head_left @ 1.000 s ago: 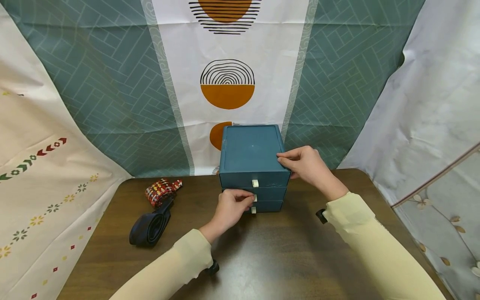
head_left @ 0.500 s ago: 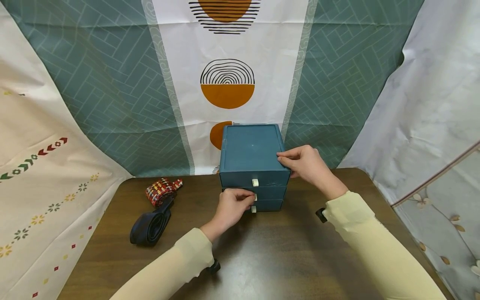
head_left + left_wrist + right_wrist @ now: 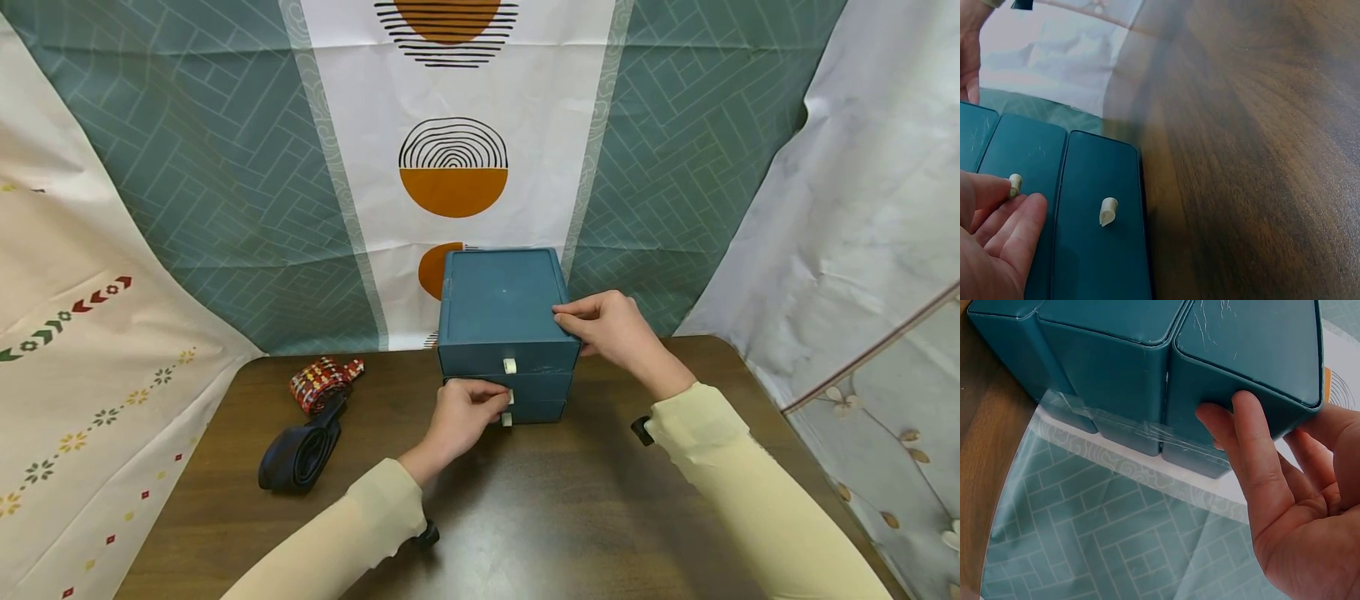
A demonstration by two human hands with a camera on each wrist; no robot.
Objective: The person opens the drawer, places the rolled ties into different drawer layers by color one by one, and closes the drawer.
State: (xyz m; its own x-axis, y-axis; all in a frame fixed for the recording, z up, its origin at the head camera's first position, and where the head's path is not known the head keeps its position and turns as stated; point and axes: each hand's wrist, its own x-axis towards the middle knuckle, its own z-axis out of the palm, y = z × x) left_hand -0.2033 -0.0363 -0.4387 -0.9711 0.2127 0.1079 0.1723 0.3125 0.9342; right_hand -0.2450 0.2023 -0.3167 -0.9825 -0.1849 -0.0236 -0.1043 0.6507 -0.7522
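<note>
A dark teal box with three stacked drawers (image 3: 502, 296) stands at the back of the table. Each drawer front has a small cream tab pull; the bottom tab (image 3: 1108, 211) shows fully in the left wrist view. My left hand (image 3: 465, 417) pinches the middle drawer's tab (image 3: 1015, 183) between thumb and fingers. At the upper right edge of the box, my right hand (image 3: 611, 327) holds on. In the right wrist view, fingertips (image 3: 1249, 406) of that hand lie against the box's side wall, while its thumb reaches over the top edge. All three drawers look pushed in.
On the table's left side lie a rolled navy necktie (image 3: 300, 450) and a rolled red checked strip of fabric (image 3: 321, 385). The brown wooden table (image 3: 540, 517) is bordered by a patterned cloth (image 3: 453, 92) close behind the box.
</note>
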